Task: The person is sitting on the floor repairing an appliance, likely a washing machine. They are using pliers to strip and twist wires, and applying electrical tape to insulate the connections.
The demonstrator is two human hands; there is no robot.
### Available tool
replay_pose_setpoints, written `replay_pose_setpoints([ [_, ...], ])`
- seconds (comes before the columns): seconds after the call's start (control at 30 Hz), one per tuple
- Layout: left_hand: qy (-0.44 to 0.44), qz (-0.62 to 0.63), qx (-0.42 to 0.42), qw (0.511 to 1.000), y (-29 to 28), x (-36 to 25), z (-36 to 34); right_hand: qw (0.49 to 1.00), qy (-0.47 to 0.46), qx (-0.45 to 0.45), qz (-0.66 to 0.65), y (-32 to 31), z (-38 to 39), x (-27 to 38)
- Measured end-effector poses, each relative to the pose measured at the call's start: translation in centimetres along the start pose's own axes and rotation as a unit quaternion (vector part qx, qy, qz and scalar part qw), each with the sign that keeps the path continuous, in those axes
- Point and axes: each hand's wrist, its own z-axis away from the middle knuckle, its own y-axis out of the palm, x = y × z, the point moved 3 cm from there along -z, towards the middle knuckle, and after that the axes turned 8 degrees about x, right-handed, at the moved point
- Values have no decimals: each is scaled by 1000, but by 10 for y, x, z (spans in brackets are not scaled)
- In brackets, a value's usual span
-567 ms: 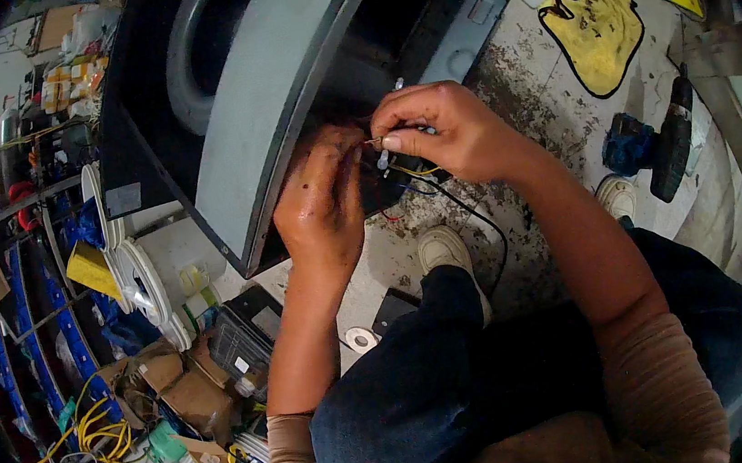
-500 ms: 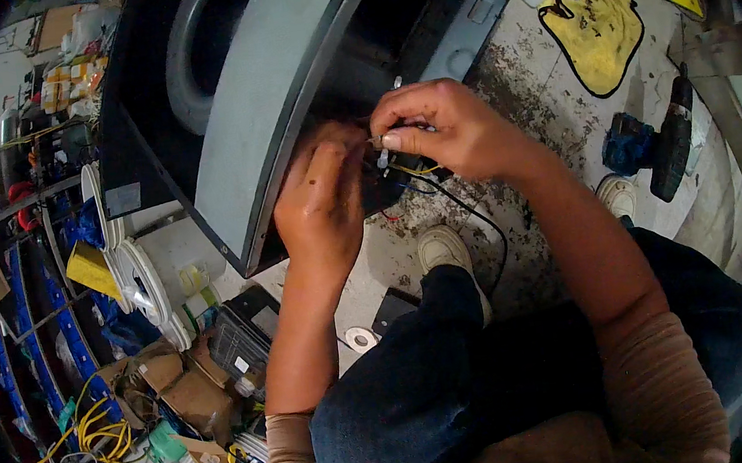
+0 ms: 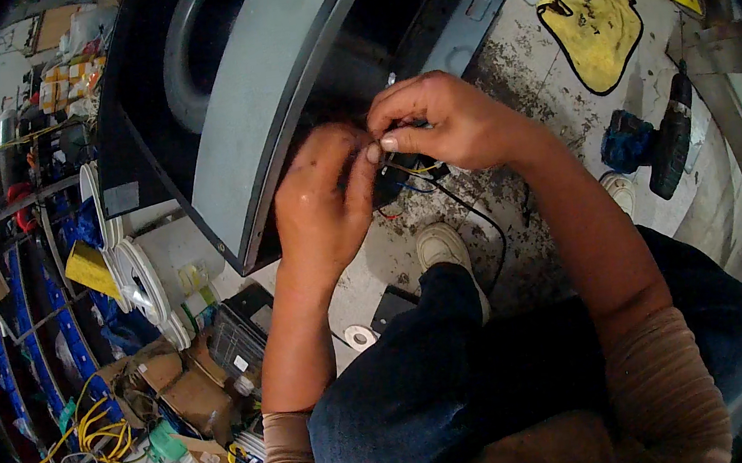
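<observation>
My left hand (image 3: 317, 196) and my right hand (image 3: 455, 126) meet thumb to thumb below the opening of a dark metal housing. Both are closed in a pinch on thin wire, its held part mostly covered by the fingertips. Just under the fingertips run a yellow wire (image 3: 420, 169) and a black cable (image 3: 487, 219), which curves down toward my shoe. The housing's curved grey panel (image 3: 250, 90) rises beside my left hand. A small pale tip (image 3: 390, 79) sticks up behind my right hand's fingers.
At the right, a cordless drill (image 3: 670, 138) lies on the debris-strewn floor, below a yellow cloth (image 3: 598, 36). Lidded white buckets (image 3: 143, 280), a black case (image 3: 241, 333) and cardboard (image 3: 173, 382) crowd the left, beside a rack with blue bins (image 3: 67, 330).
My left thumb has come up against my right thumb, and the left hand has turned slightly. The white connector-like piece seen under the right fingers is now covered.
</observation>
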Motion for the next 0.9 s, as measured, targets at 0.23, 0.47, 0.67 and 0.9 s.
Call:
replay_pose_setpoints([
  [0.23, -253, 419, 72, 869, 12, 32, 10, 999, -28, -13, 39, 7, -2, 16],
  [0.47, -116, 117, -111, 980, 10, 15, 20, 998, 22, -39, -54, 7, 1, 1],
  [0.67, 88, -103, -120, 983, 7, 2, 10, 997, 36, -14, -65, 5, 2, 2],
  [0.9, 8, -48, -6, 999, 5, 6, 8, 999, 30, -13, 4, 5, 2, 10],
])
